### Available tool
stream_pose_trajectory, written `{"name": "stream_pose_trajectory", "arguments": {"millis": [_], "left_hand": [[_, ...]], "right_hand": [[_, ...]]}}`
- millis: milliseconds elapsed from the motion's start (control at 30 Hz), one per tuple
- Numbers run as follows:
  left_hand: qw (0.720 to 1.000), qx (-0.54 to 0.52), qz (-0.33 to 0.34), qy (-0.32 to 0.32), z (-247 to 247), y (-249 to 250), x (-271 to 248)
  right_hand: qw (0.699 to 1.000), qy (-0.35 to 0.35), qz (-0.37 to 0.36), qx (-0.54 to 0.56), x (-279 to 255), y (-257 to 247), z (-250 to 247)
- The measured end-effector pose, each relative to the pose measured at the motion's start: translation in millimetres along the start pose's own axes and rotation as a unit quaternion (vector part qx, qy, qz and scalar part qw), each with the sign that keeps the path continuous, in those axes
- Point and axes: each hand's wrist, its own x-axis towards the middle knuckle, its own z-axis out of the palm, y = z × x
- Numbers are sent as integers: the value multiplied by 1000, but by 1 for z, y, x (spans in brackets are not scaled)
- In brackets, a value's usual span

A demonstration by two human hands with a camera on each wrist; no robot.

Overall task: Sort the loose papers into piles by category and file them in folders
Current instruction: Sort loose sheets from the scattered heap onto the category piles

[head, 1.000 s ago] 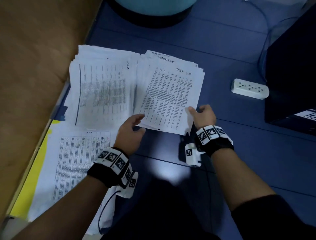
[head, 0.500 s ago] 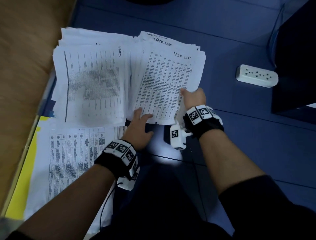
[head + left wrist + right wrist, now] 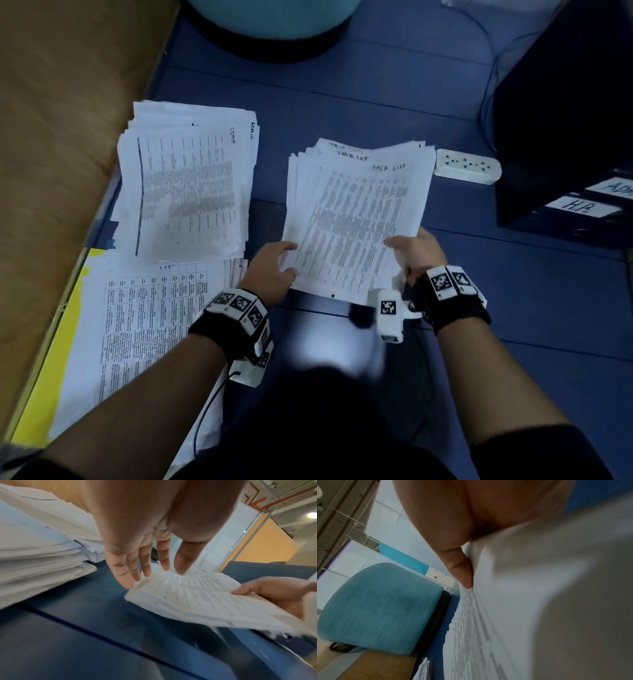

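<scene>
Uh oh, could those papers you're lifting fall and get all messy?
They could. The task list stack is fanned, its edges uneven. The right hand grips one corner while the left hand's straight fingers only touch the other edge, so sheets might slide out, perhaps toward the admin pile.

Both forearms reach forward, each wrist wrapped in a black band with marker blocks; the left hand (image 3: pixel 272 265) lies palm down, its fingers (image 3: pixel 126 573) nearly straight and spread, tips touching the stack of papers (image 3: pixel 356 219); the right hand (image 3: pixel 416 251) grips the stack's opposite corner, thumb on top.
</scene>
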Motion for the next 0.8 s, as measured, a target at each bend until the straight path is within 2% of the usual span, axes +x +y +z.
{"name": "stream_pose_trajectory", "arguments": {"millis": [233,333,433,500,633,800], "left_hand": [[995,31,-35,-90,38,11,-33],[994,36,-38,-99,61,14,-45],[996,32,-39,-68,82,14,-53],[998,31,-40,-49,94,13,-57],[993,76,-58,-68,125,14,-63],[993,91,-62,-42,152,17,-70]], "right_hand": [[993,-11,97,-71,-53,111,-63],[986,-45,121,-107,-72,140,-76],[978,-80,128,-143,-90,148,-95],[984,-61,115,-120,-98,149,-108],[995,13,87,-42,-97,146,-131],[994,-16,90,-66,-91,142,-153]]}}
